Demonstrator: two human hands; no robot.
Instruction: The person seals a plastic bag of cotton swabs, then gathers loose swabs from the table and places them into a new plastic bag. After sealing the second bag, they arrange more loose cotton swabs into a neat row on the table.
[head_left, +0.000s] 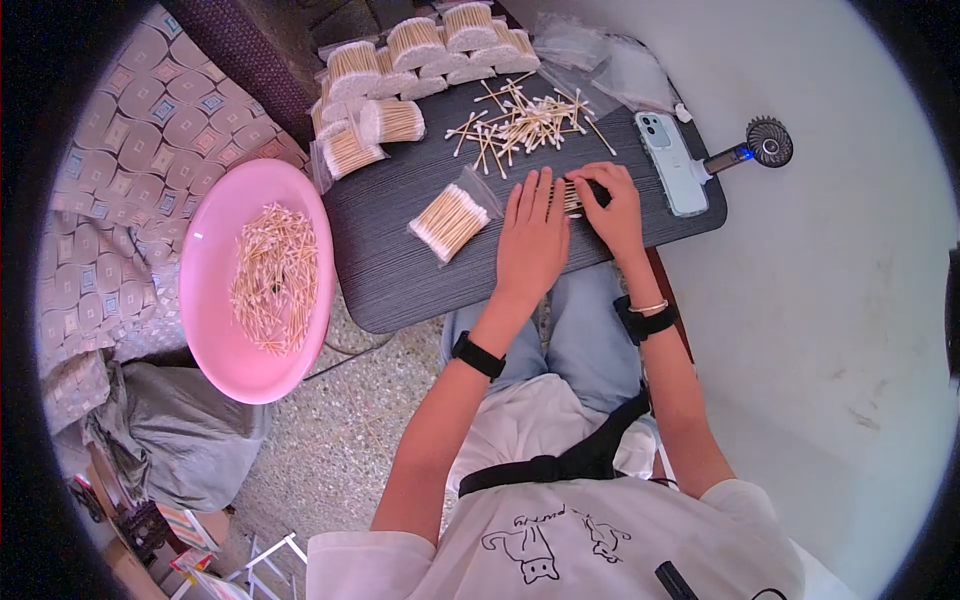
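My left hand [534,235] lies nearly flat on the dark table, fingers stretched out and held close together, against the left side of a small row of cotton swabs [572,198]. From the other side, my right hand [612,212] curls its thumb and fingers about the same swabs. Both hands partly hide the row. Left of my hands lies a clear zip bag of cotton swabs [449,222], its top flap toward the back. Behind them is a loose, crisscrossed pile of cotton swabs [528,120].
Filled swab bags [415,45] are stacked at the back left. Clear empty bags [636,75] lie at the back right. A phone [671,165] and a small fan [768,142] are at the right edge. A pink basin [205,290] with loose swabs stands left of the table [390,290].
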